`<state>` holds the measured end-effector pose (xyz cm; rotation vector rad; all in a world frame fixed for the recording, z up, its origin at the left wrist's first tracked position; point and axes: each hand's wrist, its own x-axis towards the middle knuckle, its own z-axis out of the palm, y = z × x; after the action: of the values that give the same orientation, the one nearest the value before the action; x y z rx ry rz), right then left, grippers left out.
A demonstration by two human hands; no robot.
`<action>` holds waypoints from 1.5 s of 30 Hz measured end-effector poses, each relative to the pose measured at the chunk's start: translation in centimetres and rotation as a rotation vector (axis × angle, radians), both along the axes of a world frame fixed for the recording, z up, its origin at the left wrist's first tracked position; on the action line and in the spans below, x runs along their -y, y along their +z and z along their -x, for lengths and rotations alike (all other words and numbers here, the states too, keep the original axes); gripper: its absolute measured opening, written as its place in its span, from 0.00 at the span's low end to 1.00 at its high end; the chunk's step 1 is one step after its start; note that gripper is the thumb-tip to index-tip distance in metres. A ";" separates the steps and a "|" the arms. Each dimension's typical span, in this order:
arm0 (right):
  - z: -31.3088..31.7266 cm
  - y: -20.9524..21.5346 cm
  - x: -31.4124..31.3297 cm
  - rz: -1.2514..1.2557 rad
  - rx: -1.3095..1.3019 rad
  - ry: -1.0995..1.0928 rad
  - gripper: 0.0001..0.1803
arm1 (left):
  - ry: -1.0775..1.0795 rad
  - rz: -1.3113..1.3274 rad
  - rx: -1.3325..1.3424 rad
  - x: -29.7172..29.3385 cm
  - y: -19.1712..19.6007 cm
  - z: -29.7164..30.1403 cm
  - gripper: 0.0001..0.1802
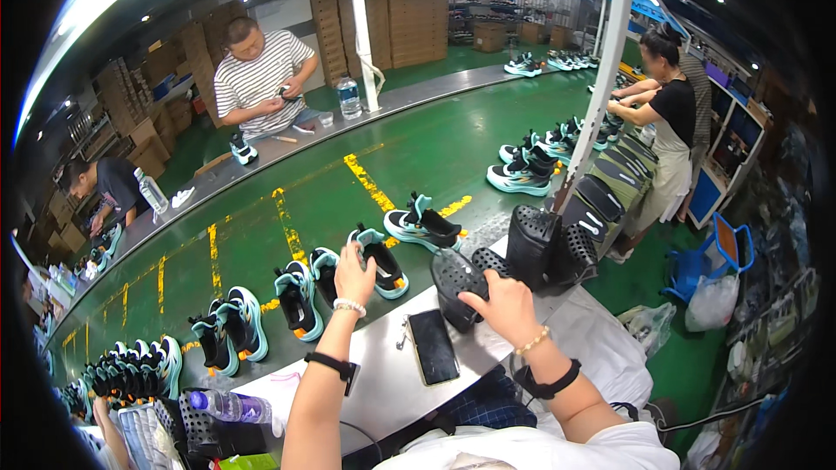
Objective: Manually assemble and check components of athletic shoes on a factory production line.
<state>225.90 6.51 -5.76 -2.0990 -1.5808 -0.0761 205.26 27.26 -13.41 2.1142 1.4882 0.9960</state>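
My left hand (355,277) is at a black sneaker (383,265) with a pale turquoise sole, its fingers closed on the shoe's near side. Beside it stands another sneaker (325,275), and just beyond lies a third sneaker (423,224) on its own. My right hand (507,303) grips the edge of a black perforated shoe-shaped piece (456,277); its fingertips are partly hidden. Close behind are more black perforated pieces (533,239). Between my forearms, a dark phone (433,346) lies on the pale metal ledge (383,405).
A green conveyor belt (322,165) with yellow marks carries several sneakers (239,326) left and right. A white post (601,78) rises at the right. A purple-labelled bottle (231,406) lies at lower left. Co-workers stand across the belt and at right, near a blue stool (710,257).
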 end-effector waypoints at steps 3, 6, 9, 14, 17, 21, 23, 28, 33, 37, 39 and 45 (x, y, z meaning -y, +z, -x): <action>2.3 1.9 -3.5 0.017 0.009 0.211 0.27 | -0.007 -0.070 0.086 -3.3 -2.5 1.7 0.36; 3.7 -0.7 -9.3 0.057 0.046 0.367 0.25 | -0.090 0.067 -0.019 -7.5 -5.8 2.1 0.39; 3.8 -0.2 -13.9 0.414 -0.452 0.399 0.28 | -0.106 0.255 0.008 -7.5 -4.9 0.5 0.31; 5.4 -1.7 -20.7 0.542 -0.221 0.364 0.27 | -0.096 0.273 0.033 -8.3 -5.7 2.0 0.27; 7.2 -4.4 -22.8 0.408 -0.011 0.308 0.26 | -0.071 0.226 0.055 -8.1 -6.1 2.2 0.28; 9.3 -9.8 -23.5 0.178 0.148 0.187 0.21 | -0.101 0.207 0.073 -8.2 -6.0 1.3 0.27; 11.2 -11.4 -23.5 0.124 0.103 0.186 0.17 | -0.134 0.203 0.066 -8.7 -6.6 2.7 0.25; 12.4 -12.3 -24.4 0.065 0.083 0.220 0.12 | -0.117 0.234 0.104 -8.0 -6.4 3.7 0.23; 11.2 -13.2 -25.5 0.127 0.144 0.174 0.12 | -0.101 0.219 0.079 -6.1 -4.8 1.9 0.24; 10.6 -11.5 -23.0 0.186 0.083 0.215 0.12 | -0.103 0.316 -0.035 -6.6 -4.7 2.6 0.23; 9.4 -11.4 -21.6 0.165 0.013 0.280 0.20 | -0.122 0.429 -0.072 -6.3 -4.0 2.4 0.22; 8.0 -9.6 -17.0 0.020 -0.166 0.287 0.17 | -0.207 0.258 0.152 -8.9 -7.0 2.4 0.17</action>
<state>217.89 23.54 -15.32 -1.8195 -1.7661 0.2085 202.87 36.17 -20.40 1.9170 1.2243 0.8208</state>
